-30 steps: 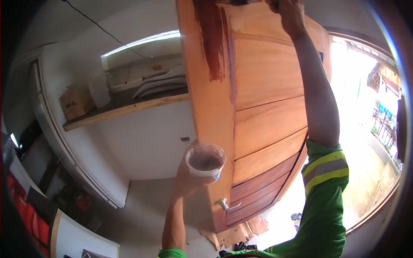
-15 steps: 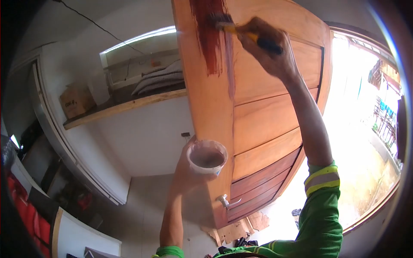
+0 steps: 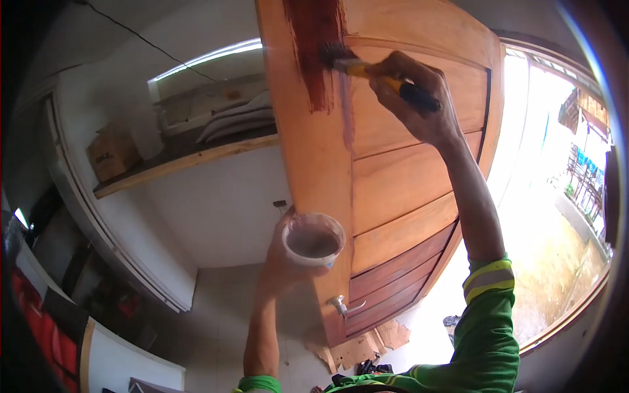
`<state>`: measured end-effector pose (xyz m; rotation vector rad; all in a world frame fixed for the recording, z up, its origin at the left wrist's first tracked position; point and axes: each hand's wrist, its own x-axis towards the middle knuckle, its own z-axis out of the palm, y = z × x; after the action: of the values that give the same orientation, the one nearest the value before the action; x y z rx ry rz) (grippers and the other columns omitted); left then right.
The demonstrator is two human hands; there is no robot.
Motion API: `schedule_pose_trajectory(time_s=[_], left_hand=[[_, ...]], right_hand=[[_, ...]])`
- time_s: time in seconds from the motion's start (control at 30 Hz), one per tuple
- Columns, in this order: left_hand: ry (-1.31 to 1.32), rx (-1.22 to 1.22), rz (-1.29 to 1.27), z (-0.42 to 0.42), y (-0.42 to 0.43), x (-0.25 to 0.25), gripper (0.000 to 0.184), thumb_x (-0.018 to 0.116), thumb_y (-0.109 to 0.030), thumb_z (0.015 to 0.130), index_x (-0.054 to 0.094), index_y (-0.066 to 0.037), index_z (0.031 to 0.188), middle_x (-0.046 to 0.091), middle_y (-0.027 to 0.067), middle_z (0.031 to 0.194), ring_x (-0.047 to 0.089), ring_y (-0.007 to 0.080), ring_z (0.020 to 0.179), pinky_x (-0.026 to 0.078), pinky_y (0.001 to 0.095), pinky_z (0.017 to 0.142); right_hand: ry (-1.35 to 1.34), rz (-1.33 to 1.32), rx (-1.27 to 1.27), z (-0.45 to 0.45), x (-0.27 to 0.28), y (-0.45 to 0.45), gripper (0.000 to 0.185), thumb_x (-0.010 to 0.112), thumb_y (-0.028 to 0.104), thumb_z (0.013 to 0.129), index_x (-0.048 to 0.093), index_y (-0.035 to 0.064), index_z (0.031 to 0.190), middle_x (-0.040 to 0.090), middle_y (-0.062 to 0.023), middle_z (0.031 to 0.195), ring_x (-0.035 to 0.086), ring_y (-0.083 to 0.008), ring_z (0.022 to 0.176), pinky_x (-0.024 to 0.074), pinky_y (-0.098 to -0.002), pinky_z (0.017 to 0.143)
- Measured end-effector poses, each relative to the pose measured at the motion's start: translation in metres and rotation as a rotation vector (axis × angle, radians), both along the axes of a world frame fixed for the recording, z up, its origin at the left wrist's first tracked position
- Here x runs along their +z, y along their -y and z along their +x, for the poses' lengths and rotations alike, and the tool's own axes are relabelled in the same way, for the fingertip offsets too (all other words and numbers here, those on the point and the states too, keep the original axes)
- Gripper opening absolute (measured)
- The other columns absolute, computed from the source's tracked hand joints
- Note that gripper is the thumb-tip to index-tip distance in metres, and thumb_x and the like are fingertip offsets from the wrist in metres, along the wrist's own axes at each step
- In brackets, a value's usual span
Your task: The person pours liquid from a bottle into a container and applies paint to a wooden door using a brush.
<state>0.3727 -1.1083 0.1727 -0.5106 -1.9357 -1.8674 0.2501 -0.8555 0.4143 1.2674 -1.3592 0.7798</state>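
Observation:
My right hand (image 3: 416, 98) is closed around the yellow and black handle of a paintbrush (image 3: 357, 67). Its dark bristles touch the wooden door (image 3: 314, 157) at the edge of a wet, dark red-brown streak (image 3: 314, 52) on the upper left stile. Lower down, my left hand (image 3: 283, 252) grips a small plastic tub (image 3: 313, 239) from its left side and underneath. The tub is upright with its mouth toward me, and its inside looks murky and dark. The lower door panels (image 3: 393, 288) are dark reddish, while the upper ones are light orange wood.
A metal door handle (image 3: 344, 306) sticks out below the tub. Torn cardboard (image 3: 363, 346) lies on the floor under the door. To the left, a shelf (image 3: 190, 164) holds a cardboard box (image 3: 113, 154) and grey folded material (image 3: 239, 121). Bright doorway (image 3: 524, 216) on the right.
My right hand and the brush have moved down the door stile. The streak looks wider near the bristles. My left hand and the tub have stayed nearly in place.

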Motion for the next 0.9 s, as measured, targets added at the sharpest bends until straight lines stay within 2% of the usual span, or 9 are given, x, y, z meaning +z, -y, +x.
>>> schedule_pose_trajectory(time_s=[0.07,0.17,0.23,0.3,0.53,0.63,0.7,0.77,0.9], left_hand=[[-0.009,-0.008,0.018,0.002,-0.006,0.009,0.122,0.092,-0.004,0.051,0.025,-0.001,0.154,0.055,0.0111,0.134,0.055,0.0237,0.126,0.044,0.0396,0.108],[0.022,-0.033,0.042,0.017,-0.018,0.028,0.12,0.092,-0.003,0.052,0.027,-0.001,0.154,0.057,0.0095,0.131,0.059,0.022,0.12,0.047,0.0384,0.106],[0.034,-0.037,0.011,0.019,-0.019,0.034,0.119,0.091,-0.003,0.053,0.027,-0.001,0.154,0.058,0.0093,0.129,0.06,0.0214,0.118,0.047,0.0379,0.105],[0.023,-0.011,-0.003,0.017,-0.016,0.03,0.116,0.089,-0.001,0.054,0.029,-0.001,0.153,0.059,0.0089,0.127,0.061,0.0209,0.117,0.048,0.0377,0.104],[-0.009,-0.009,0.055,0.009,-0.009,0.01,0.115,0.088,0.0,0.055,0.028,-0.001,0.153,0.059,0.0106,0.128,0.058,0.0231,0.121,0.047,0.0386,0.106],[0.037,-0.111,0.048,0.019,-0.015,0.033,0.121,0.09,0.0,0.055,0.024,-0.002,0.156,0.056,0.0124,0.132,0.056,0.025,0.125,0.045,0.0402,0.108],[-0.047,-0.032,-0.007,0.007,-0.005,0.008,0.121,0.09,-0.001,0.055,0.024,-0.003,0.156,0.056,0.0124,0.132,0.056,0.0248,0.125,0.044,0.0403,0.109],[-0.078,-0.005,-0.017,0.002,0.0,-0.001,0.122,0.09,-0.001,0.054,0.023,-0.002,0.156,0.056,0.0126,0.133,0.056,0.0249,0.125,0.044,0.0402,0.109],[-0.016,-0.07,0.024,0.008,-0.003,0.012,0.125,0.093,-0.005,0.054,0.02,0.0,0.155,0.054,0.0133,0.135,0.054,0.0254,0.127,0.044,0.0402,0.109]], right_hand=[[0.028,-0.013,0.086,0.008,0.005,-0.006,0.017,0.073,0.019,0.089,0.071,0.0056,0.1,0.068,-0.0063,0.084,0.058,-0.0136,0.069,0.0475,-0.0281,0.064],[-0.002,-0.02,0.265,-0.017,0.065,-0.027,0.023,0.07,0.006,0.087,0.069,0.0025,0.11,0.066,-0.0116,0.094,0.066,-0.0239,0.08,0.0528,-0.034,0.072],[0.241,-0.262,0.526,0.02,0.109,0.003,0.019,0.065,0.021,0.097,0.065,0.0024,0.09,0.061,-0.0042,0.071,0.054,-0.0118,0.06,0.0421,-0.0268,0.054],[0.368,-0.244,0.748,0.008,0.136,0.015,0.022,0.062,0.024,0.098,0.064,0.003,0.093,0.065,-0.0064,0.074,0.057,-0.014,0.059,0.0441,-0.0267,0.052],[0.403,-0.223,0.579,-0.08,0.156,-0.051,0.025,0.057,0.027,0.101,0.064,0.0033,0.101,0.065,-0.0046,0.076,0.052,-0.0133,0.056,0.0409,-0.027,0.05],[0.264,-0.24,0.605,-0.071,0.153,-0.053,0.026,0.057,0.028,0.101,0.065,0.0033,0.101,0.066,-0.002,0.077,0.052,-0.0126,0.057,0.0401,-0.0265,0.051],[0.132,-0.18,0.596,-0.045,0.148,-0.018,0.024,0.057,0.028,0.101,0.066,0.0048,0.1,0.066,0.0002,0.076,0.054,-0.0121,0.059,0.0402,-0.0257,0.052],[-0.071,-0.185,0.252,0.016,0.143,0.018,0.019,0.061,0.022,0.099,0.067,0.0055,0.107,0.068,-0.0026,0.086,0.06,-0.0127,0.069,0.0463,-0.0285,0.059],[-0.306,0.069,0.067,0.021,0.104,0.052,0.025,0.065,0.007,0.089,0.067,0.0025,0.114,0.071,-0.0122,0.096,0.067,-0.0204,0.081,0.054,-0.0346,0.071]])
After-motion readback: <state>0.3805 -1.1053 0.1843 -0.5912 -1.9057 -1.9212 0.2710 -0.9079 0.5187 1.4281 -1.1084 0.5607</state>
